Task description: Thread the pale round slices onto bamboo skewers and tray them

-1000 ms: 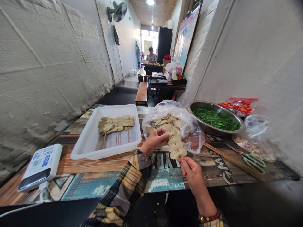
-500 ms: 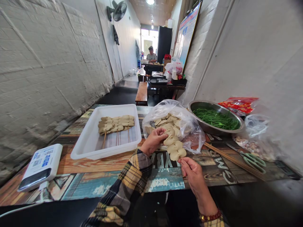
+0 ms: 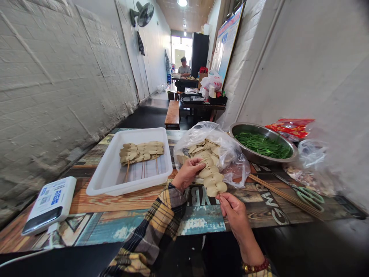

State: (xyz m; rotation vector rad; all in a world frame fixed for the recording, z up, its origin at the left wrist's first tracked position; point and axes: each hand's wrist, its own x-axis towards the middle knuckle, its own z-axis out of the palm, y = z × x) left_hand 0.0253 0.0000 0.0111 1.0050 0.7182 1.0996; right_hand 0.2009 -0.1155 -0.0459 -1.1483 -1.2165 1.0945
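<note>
Several thin, pale tan slices [image 3: 213,179] sit overlapped in a row on a skewer, whose stick is mostly hidden. My right hand [image 3: 235,211] pinches the near end of that skewer. At the far end, my left hand [image 3: 188,172] holds the topmost slice between thumb and fingers. Just behind lies an open clear plastic bag [image 3: 198,132] with a heap of loose slices [image 3: 201,147] in it. To the left, a white plastic tray [image 3: 105,181] holds finished-looking skewers of slices [image 3: 141,151], laid side by side with their sticks toward me.
A steel bowl [image 3: 265,163] of green chives [image 3: 262,144] stands right of the bag. Bare wooden skewers [image 3: 284,195] and green-handled scissors [image 3: 309,198] lie at the right. A white payment box [image 3: 50,206] with a cable is at the left edge. Farther back, a person [image 3: 184,68] sits at a table.
Almost nothing differs. My hands hold the same skewer in nearly the same place, and the slices have shifted only very slightly.
</note>
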